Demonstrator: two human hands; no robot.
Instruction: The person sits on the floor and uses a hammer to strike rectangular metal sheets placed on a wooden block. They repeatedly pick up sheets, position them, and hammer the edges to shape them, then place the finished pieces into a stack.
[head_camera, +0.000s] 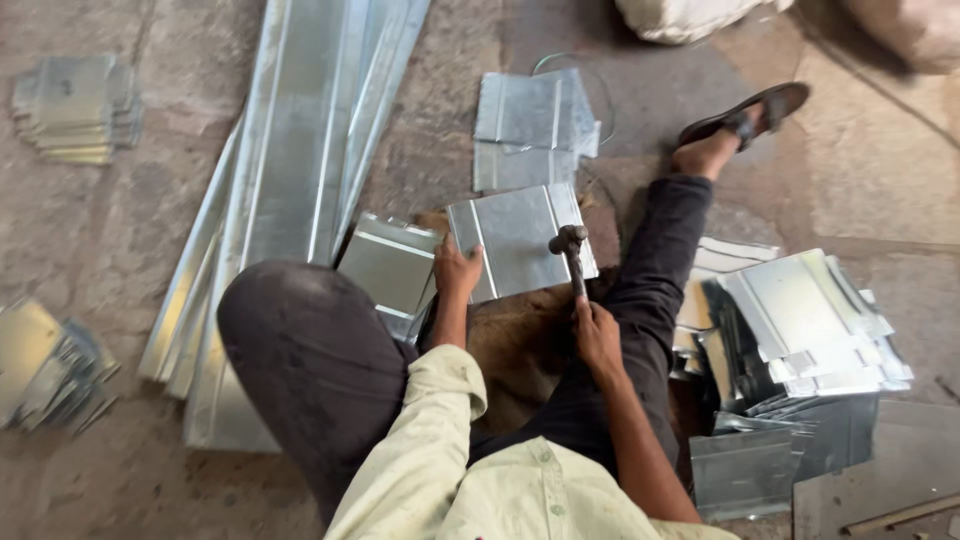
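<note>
Sheet-metal panel (520, 240) sits centre frame on the floor, your left hand (456, 268) pinning its lower-left edge, fingers pressed on it. Your right hand (597, 335) is clenched round the hammer (572, 255). A glancing blow could catch those pinning fingers.

I saw a rough, stained concrete floor (100, 200) under flat daylight, long galvanized strips (290, 150) lying across it, stacks of cut sheets (75, 110) nearby, a pale sack (690, 15) at the far edge.
</note>
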